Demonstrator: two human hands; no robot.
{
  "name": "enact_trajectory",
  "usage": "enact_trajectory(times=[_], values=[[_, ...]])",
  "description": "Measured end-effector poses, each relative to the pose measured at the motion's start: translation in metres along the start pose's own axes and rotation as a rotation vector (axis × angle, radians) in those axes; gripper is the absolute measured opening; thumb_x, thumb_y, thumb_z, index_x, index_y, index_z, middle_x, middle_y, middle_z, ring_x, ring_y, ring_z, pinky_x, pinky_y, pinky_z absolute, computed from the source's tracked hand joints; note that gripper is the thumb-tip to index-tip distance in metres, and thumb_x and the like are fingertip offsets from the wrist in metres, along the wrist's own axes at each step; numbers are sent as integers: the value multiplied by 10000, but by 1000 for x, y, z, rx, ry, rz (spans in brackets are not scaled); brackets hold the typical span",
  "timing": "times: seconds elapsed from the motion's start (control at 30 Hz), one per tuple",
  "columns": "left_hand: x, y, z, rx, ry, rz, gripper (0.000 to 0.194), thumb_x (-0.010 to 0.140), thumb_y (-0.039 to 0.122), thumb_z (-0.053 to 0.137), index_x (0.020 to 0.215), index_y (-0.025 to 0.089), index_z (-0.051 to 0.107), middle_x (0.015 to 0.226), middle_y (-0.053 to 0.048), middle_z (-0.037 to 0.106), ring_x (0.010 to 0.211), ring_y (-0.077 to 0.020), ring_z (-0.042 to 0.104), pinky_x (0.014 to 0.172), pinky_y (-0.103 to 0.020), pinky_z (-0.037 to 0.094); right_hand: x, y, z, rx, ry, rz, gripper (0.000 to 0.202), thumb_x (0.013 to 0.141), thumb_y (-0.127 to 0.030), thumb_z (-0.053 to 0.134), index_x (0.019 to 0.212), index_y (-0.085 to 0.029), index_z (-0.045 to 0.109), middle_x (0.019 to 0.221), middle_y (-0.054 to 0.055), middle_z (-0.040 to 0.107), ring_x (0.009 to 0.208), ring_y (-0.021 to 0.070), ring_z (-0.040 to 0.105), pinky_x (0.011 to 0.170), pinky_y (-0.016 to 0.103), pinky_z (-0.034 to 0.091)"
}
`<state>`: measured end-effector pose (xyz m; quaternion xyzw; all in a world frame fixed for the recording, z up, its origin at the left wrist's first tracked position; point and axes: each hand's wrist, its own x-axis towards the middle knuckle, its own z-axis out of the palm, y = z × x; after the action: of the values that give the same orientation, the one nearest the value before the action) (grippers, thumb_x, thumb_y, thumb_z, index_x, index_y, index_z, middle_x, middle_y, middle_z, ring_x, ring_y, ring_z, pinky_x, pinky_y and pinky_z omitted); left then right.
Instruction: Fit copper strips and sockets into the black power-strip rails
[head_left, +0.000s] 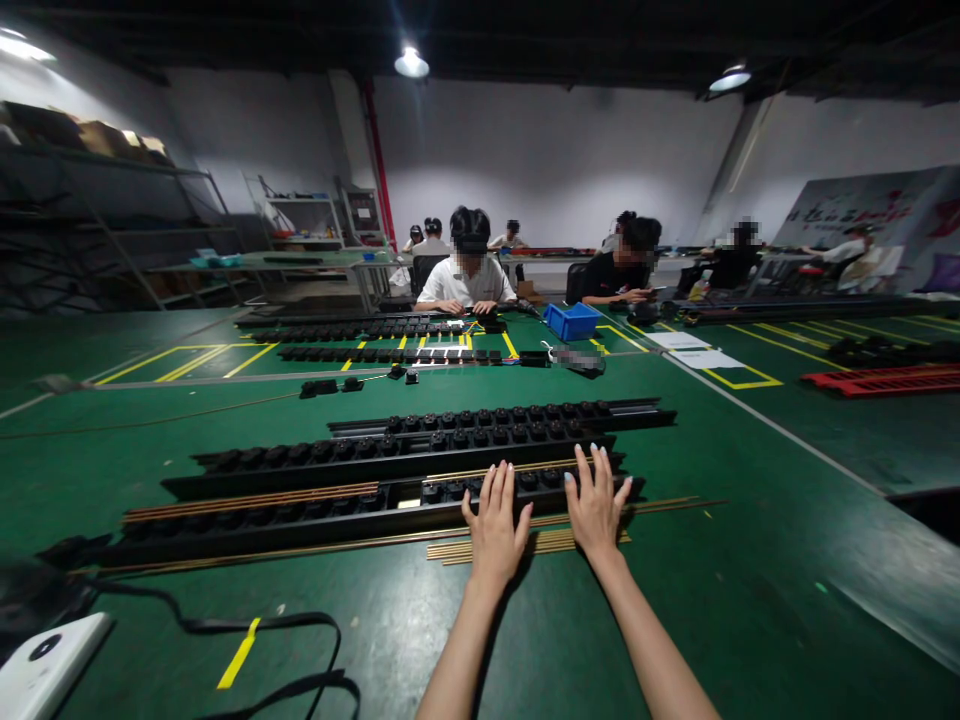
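Observation:
My left hand [495, 520] reaches over the nearest black rail [300, 530], fingers stretched out. Beside it my right hand [596, 505] lies over the same rail's right part, its fingers spread. Both seem to rest on or just above the rail; exact contact I cannot tell. Thin brass rods [544, 464] lie along the rail by my fingertips, and copper-coloured rods [255, 500] lie on its left part. On the table in front, a bundle of short brass rods [450, 551] passes partly beneath my hands. Longer brass rods [300, 552] run along the rail's near edge.
Two more black rails [405, 455] with rows of black blocks lie behind. A white phone [52, 665], black strap [285, 622] and yellow strip [239, 655] are at the left. Across the green table [750, 560], a person in white [466, 280] works near a blue bin [571, 322].

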<state>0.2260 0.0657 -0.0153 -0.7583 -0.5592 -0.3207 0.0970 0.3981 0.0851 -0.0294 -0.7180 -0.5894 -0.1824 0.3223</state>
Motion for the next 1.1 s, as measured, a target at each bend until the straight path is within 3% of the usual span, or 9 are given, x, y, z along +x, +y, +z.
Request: enact_trajectory(times=[0.23, 0.7, 0.9, 1.1], values=[[0, 1, -2, -17, -13, -8, 614, 921, 360, 399, 1467, 256, 139, 1458, -71, 396, 1354, -220, 309, 1087, -489, 186, 0, 5, 6, 23, 6, -1, 488, 963, -393, 215, 1400, -237, 364, 1444, 97, 383, 1367, 220, 262, 1088, 560, 137], [0, 1, -1, -23, -31, -8, 603, 925, 366, 387, 1467, 256, 146, 1463, -77, 386, 1358, -217, 298, 1091, -489, 174, 1, 4, 6, 29, -4, 6, 499, 957, -375, 190, 1419, -245, 327, 1445, 105, 373, 1362, 236, 263, 1076, 596, 109], [0, 1, -2, 2, -26, -12, 610, 912, 363, 419, 1463, 264, 175, 1447, -84, 412, 1353, -233, 309, 1080, -484, 207, -1, -3, -2, 2, 32, 0, 521, 957, -355, 207, 1463, -232, 218, 1501, 115, 278, 1393, 248, 197, 1081, 595, 97], [1, 3, -5, -5, -34, -17, 612, 921, 361, 401, 1467, 251, 148, 1464, -78, 386, 1361, -218, 293, 1087, -487, 189, -6, -6, -2, 10, -34, -66, 503, 962, -328, 192, 1458, -253, 228, 1474, 79, 347, 1377, 210, 245, 1090, 562, 114]])
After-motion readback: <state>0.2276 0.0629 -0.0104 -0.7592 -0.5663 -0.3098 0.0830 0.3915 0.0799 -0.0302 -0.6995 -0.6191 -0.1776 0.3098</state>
